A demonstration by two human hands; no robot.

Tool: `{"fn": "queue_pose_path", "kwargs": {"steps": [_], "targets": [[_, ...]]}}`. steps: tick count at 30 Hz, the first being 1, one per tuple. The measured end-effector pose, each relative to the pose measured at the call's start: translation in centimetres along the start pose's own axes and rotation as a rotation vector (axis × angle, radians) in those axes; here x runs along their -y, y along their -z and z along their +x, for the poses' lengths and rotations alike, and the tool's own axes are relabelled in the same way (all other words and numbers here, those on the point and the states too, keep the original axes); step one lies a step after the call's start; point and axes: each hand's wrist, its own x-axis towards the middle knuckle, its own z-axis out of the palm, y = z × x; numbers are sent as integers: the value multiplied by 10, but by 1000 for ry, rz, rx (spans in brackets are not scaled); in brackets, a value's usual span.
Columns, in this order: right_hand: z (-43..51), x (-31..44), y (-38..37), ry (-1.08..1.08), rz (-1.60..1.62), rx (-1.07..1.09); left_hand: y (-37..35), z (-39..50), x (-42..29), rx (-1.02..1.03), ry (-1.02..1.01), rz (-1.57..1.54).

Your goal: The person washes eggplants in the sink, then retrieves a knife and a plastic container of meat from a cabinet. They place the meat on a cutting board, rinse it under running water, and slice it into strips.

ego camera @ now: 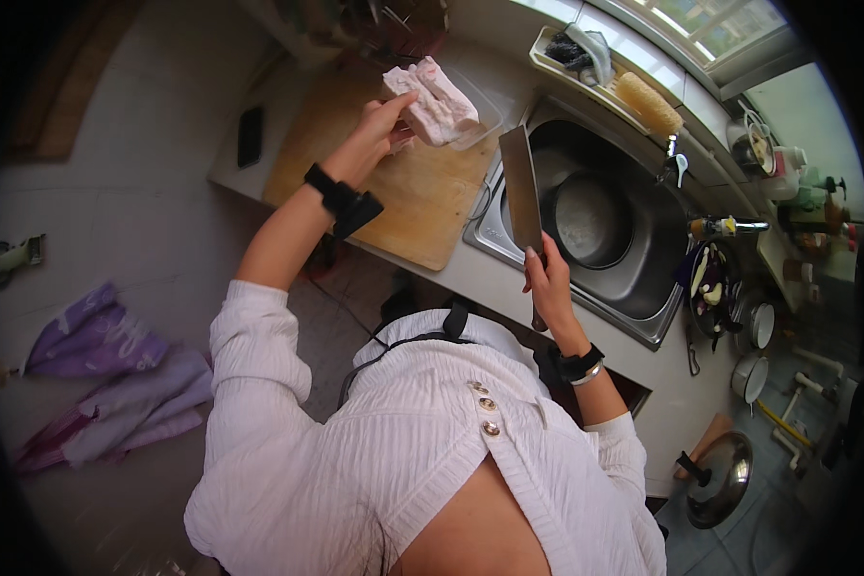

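Note:
Gripped in my left hand (pixel 385 126) is a pale pink block of raw, fatty-looking meat (pixel 432 104), held above the far part of a wooden cutting board (pixel 403 205). A clear plastic container (pixel 486 108) shows just behind and to the right of the meat; whether the two touch I cannot tell. My right hand (pixel 549 288) holds a cleaver (pixel 522 191) by its handle, its broad blade pointing away from me over the near left rim of the steel sink (pixel 648 288). Blade and meat are apart.
A dark round pan (pixel 592 219) sits inside the sink. Behind it a rack (pixel 597 86) holds a loofah (pixel 648 104). The faucet (pixel 727 227) and a bowl of cut eggplant (pixel 711 281) are at right. A phone (pixel 250 137) lies left of the board.

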Motion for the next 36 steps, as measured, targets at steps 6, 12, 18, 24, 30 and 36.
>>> {"fn": "queue_pose_path", "kwargs": {"steps": [6, 12, 18, 24, 30, 36], "targets": [[-22, -14, 9, -65, 23, -60, -29, 65, 29, -102, -8, 21], [-35, -34, 20, -152, 77, -167, -4, 75, 43, -330, -298, 915], [-33, -35, 21, -174, 107, -174, 3, 72, 59, -206, 9, 480], [-12, -12, 22, -35, -10, -111, -22, 71, 53, -455, -641, 1178], [-1, -3, 17, 2, -10, -93, -31, 88, 30, -246, -160, 997], [10, -1, 12, 8, 10, -71, -23, 107, 49, -96, -301, 769]]}}
